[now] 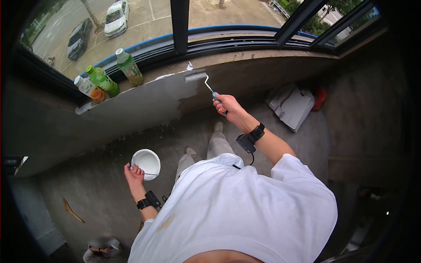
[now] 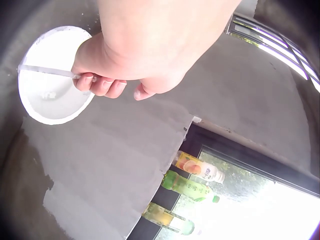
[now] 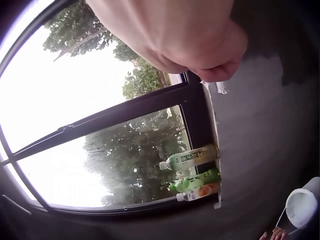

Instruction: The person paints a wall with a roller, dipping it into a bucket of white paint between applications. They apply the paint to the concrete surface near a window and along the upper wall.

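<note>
My right hand (image 1: 228,106) grips the blue handle of a small paint roller (image 1: 196,78). The roller's sleeve lies against the wall (image 1: 144,107) just under the window ledge, at the edge between a lighter grey coat and darker, bare wall. In the right wrist view the hand hides most of the roller. Down at the left, my left hand (image 1: 135,175) holds a white bucket (image 1: 149,160) by its bail handle (image 2: 47,70), fingers curled round it. White paint shows inside the bucket in the left wrist view.
Three drink bottles stand on the ledge: one pale green (image 1: 130,68), one bright green (image 1: 103,81), one orange-labelled (image 1: 90,89). A white box (image 1: 291,105) and a red item (image 1: 320,97) lie on the floor at right. Another person (image 1: 103,249) is at lower left.
</note>
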### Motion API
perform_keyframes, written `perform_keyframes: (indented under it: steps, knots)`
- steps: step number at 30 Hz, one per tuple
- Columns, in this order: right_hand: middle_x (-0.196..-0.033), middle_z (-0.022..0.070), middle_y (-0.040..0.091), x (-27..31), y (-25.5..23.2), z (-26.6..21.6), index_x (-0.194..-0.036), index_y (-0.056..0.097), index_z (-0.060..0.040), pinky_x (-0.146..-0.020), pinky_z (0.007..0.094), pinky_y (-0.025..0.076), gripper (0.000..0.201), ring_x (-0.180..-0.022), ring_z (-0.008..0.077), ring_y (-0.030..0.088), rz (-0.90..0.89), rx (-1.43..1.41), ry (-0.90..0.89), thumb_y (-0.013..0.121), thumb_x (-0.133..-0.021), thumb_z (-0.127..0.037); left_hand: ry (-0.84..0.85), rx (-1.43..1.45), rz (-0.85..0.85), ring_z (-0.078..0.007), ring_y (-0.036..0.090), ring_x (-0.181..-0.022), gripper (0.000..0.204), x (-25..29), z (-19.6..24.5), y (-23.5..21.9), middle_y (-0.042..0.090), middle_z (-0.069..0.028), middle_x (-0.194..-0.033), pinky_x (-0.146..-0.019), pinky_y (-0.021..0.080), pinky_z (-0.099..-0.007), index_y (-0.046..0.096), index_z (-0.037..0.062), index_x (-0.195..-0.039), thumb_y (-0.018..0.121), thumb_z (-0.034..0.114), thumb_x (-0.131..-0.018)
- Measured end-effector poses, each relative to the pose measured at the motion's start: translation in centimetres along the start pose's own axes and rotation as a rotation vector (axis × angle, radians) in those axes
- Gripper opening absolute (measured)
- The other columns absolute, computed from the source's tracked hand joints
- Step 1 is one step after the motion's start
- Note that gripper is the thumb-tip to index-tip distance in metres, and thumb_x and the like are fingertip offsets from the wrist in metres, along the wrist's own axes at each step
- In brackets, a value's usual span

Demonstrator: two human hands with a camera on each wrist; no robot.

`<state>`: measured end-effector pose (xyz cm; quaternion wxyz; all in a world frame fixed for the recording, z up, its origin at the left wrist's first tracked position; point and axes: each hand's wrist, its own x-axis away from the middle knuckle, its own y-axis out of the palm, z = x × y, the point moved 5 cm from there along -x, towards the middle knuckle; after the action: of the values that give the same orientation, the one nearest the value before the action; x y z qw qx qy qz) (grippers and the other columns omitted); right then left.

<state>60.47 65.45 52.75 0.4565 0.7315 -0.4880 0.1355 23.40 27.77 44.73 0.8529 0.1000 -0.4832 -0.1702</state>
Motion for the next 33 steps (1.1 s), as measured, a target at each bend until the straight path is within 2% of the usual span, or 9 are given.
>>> perform_keyframes:
  steps: [5,11,14,17,25,33]
  knots:
    - [-0.068,0.0,0.05,1.3,0.3,-0.3,-0.085,0.051,-0.0035,-0.039,0.0167,0.025,0.021,-0.048,0.0017,0.035,-0.008,0.035,-0.041,0.053,-0.098,-0.021,-0.003,0.026,0.025,-0.0112,0.024,-0.043,0.034,-0.7,-0.1,-2.4,0.028,0.0046,-0.05,-0.046,0.02,-0.0283,0.048,0.0122,-0.069,0.053,0.042,-0.085]
    - [-0.068,-0.0001,0.05,1.0,0.3,-0.6,-0.086,0.052,-0.0036,-0.038,0.0168,0.026,0.02,-0.047,0.0019,0.035,-0.018,0.021,-0.037,0.053,-0.098,-0.02,0.013,0.034,0.108,-0.0112,0.024,-0.042,0.033,0.0,0.1,-2.5,0.027,0.0045,-0.049,-0.045,0.02,-0.028,0.048,0.0123,-0.069,0.051,0.041,-0.085]
    - [-0.069,0.0,0.05,0.5,-0.2,-0.1,-0.086,0.052,-0.0037,-0.038,0.0168,0.026,0.021,-0.047,0.0019,0.036,-0.016,0.03,-0.007,0.053,-0.098,-0.021,0.038,0.025,0.036,-0.0113,0.024,-0.042,0.033,-0.5,0.4,-2.8,0.027,0.0045,-0.048,-0.045,0.021,-0.0279,0.048,0.0127,-0.069,0.051,0.041,-0.085]
    - [-0.069,0.0,0.051,1.3,0.5,-0.3,-0.087,0.052,-0.0037,-0.039,0.0168,0.026,0.021,-0.047,0.002,0.036,-0.005,0.055,-0.061,0.053,-0.098,-0.021,0.059,0.023,0.015,-0.0111,0.025,-0.042,0.032,-0.4,0.8,-2.6,0.028,0.0047,-0.048,-0.044,0.021,-0.0279,0.048,0.0132,-0.068,0.051,0.04,-0.086]
    - [-0.069,-0.0017,0.05,3.4,1.5,-0.8,-0.089,0.052,-0.003,-0.039,0.0152,0.025,0.02,-0.049,0.0005,0.035,-0.005,0.051,-0.064,0.053,-0.098,-0.02,0.064,0.027,0.017,-0.0104,0.024,-0.042,0.031,-0.9,1.2,-1.8,0.027,0.0053,-0.049,-0.045,0.021,-0.028,0.048,0.0133,-0.067,0.052,0.038,-0.085]
    - [-0.069,-0.0007,0.049,2.3,1.0,-0.7,-0.088,0.052,-0.0025,-0.039,0.0159,0.026,0.02,-0.049,0.0014,0.036,-0.02,0.019,-0.024,0.052,-0.098,-0.02,0.027,0.024,0.042,-0.0102,0.023,-0.043,0.031,-1.0,0.6,-1.5,0.026,0.0056,-0.05,-0.045,0.021,-0.0277,0.047,0.0129,-0.069,0.054,0.04,-0.084]
